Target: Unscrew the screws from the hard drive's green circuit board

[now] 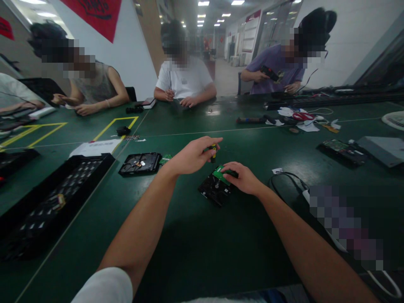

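Observation:
A hard drive (212,188) with a green circuit board (220,173) lies at a slant on the table before me. My left hand (199,155) pinches the yellow and black handle of a screwdriver (213,154), its index finger stretched out over the top. The screwdriver stands upright above the board's far edge; its tip is too small to make out. My right hand (241,176) grips the drive's right side, with fingertips on the circuit board. Left of my hands lies another hard drive (140,163), and a loose green circuit board (165,159) is beside it.
A long black tray (104,162) takes up the left. To the right are a cable (285,174), a further drive (341,151) and a grey box (383,149). Paper scraps and tools (252,120) lie farther back. Several people sit across the green table (195,248).

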Demonstrator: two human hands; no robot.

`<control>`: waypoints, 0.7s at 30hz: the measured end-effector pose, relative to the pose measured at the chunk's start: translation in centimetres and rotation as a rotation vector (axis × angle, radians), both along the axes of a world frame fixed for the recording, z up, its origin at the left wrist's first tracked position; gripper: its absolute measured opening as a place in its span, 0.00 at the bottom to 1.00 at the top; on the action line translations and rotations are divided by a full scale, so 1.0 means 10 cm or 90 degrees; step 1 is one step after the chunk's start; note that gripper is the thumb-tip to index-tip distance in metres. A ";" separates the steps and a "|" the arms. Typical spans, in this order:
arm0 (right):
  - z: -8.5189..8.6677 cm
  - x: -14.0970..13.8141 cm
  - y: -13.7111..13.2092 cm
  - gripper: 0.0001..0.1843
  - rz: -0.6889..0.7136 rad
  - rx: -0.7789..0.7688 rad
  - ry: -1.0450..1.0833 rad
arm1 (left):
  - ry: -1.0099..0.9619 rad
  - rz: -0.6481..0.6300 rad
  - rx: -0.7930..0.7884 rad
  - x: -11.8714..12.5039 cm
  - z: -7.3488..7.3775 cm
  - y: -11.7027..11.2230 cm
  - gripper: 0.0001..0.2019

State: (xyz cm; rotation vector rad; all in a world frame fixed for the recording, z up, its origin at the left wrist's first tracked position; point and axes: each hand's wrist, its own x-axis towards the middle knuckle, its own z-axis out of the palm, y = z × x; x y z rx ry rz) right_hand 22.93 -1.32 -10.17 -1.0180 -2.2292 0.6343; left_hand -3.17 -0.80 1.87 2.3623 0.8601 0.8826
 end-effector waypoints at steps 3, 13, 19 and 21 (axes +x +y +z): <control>0.02 -0.01 -0.01 0.10 0.002 -0.004 0.004 | 0.008 0.035 0.032 0.02 0.03 -0.01 0.15; 0.04 -0.01 -0.02 0.10 0.000 -0.011 0.008 | 0.037 0.047 0.059 0.02 0.08 -0.03 0.18; 0.03 -0.03 -0.03 0.09 0.002 -0.001 0.027 | -0.018 0.007 -0.066 0.02 0.05 -0.04 0.18; 0.04 -0.03 -0.03 0.09 0.002 0.001 0.032 | -0.017 -0.005 -0.085 0.01 0.04 -0.04 0.18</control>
